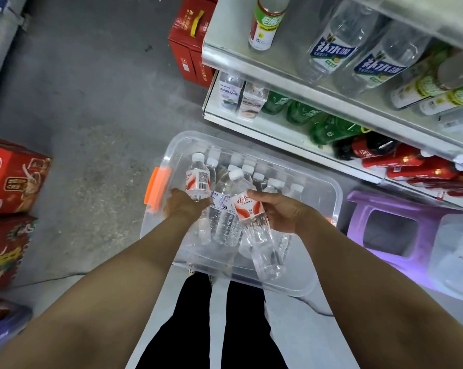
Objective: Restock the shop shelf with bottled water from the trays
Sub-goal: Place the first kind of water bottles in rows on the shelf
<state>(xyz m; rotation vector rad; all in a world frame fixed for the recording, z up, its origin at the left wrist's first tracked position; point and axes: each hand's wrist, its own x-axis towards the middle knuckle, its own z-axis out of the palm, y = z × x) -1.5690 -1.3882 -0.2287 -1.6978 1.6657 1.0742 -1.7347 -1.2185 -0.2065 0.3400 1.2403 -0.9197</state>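
**A water bottle in each hand above the tray**

The shop shelf [233, 27] filled the upper right of the frame. Its tiers carried mixed drinks, with bare metal at the left end of the top tier. Below it, at centre frame on the floor, sat the clear plastic tray [286, 283], with an orange latch [155, 187] on its left side. The remaining water bottles [274, 183] stood packed in the tray's far half, white caps up. A purple stool [358, 206] stood just right of the tray, and red cartons [11, 177] lined the left edge.

Both hands hovered over the tray, near each other but apart. The right hand [281, 211] was clamped round the label band of the larger bottle [247, 206], which tilted with its cap towards the shelf. The left hand [182, 206] was curled round the base of the smaller bottle [198, 182], held upright.

The bottles looked full and sealed, so probably weighty for their size. Their thin clear walls would likely give under a hard squeeze, and the smooth plastic could slip. The label band seemed the surest hold. The small bottle, held by its base, looked likelier to tip. A drop would probably roll a bottle rather than break it.
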